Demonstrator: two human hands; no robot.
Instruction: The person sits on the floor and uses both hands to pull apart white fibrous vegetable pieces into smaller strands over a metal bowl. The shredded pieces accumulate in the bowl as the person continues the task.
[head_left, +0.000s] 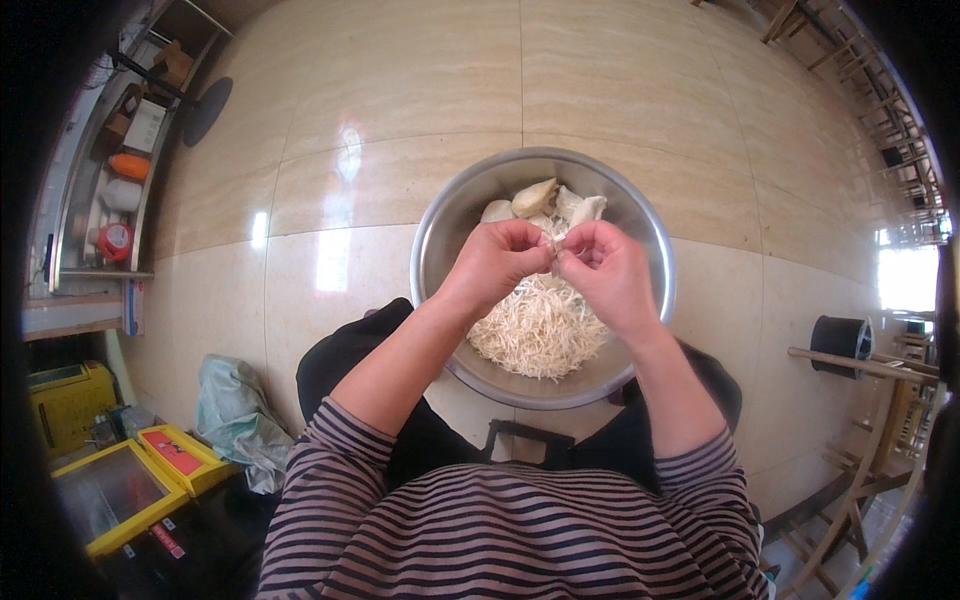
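Note:
A wide stainless steel basin is in front of me, between my knees. Over its middle, my left hand and my right hand meet, fingertips almost touching. Both pinch a small pale strip of food, largely covered by the fingers. Below the hands lies a heap of thin pale shreds, perhaps shredded cooked chicken. At the basin's far side rest several larger pale chunks, apparently the same food. My hands hide part of the basin between chunks and heap.
Glossy tiles surround the basin. Left stands a metal-framed shelf with bottles and boxes, plus a fan's round base. Yellow-trimmed cases and a plastic sack lie lower left. Wooden stools and a black bin line the right.

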